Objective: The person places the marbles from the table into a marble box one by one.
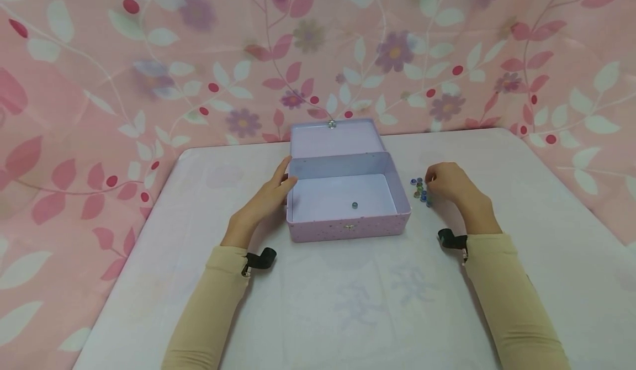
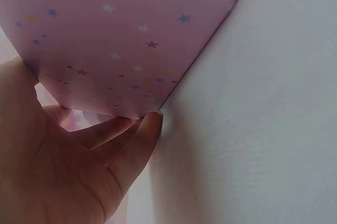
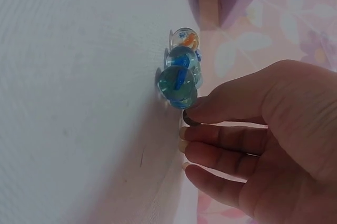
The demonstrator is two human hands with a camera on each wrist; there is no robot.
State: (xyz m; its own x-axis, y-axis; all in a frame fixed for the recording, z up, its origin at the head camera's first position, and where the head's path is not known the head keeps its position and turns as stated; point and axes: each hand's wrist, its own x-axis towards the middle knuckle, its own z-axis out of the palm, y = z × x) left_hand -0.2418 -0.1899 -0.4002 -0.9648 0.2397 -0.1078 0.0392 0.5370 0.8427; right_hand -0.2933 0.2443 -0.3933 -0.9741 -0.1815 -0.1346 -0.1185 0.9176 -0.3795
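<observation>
"Head view first: where do we find the box (image 1: 348,231)?"

"We find it near the middle of the white table (image 1: 318,309), between the two hands; its lid (image 1: 338,141) stands tipped back on the far side; one marble (image 1: 355,205) lies on the floor of the box, nearer the front wall, which bears a small clasp (image 1: 349,227)."

"And how do we read the left hand (image 1: 265,199)?"

"We see it spread wide, thumb apart from forefinger, resting against the left side of the box; from the left wrist we see a fingertip touching the lower edge of the wall, which is printed with stars."

"Then the right hand (image 1: 449,183)?"

"We see it beside a cluster of marbles (image 1: 419,188) on the table, just right of the box; its fingers bend, and the gap from thumb to fingers is narrow; from the right wrist we see something dark at the thumb's tip, and we cannot tell whether the hand pinches a marble."

"What else do we note?"

"Beige sleeves (image 1: 208,298) on both arms; a black device (image 1: 261,258) at the left wrist, another at the right; behind the table, a pink floral backdrop (image 1: 199,88)."
</observation>
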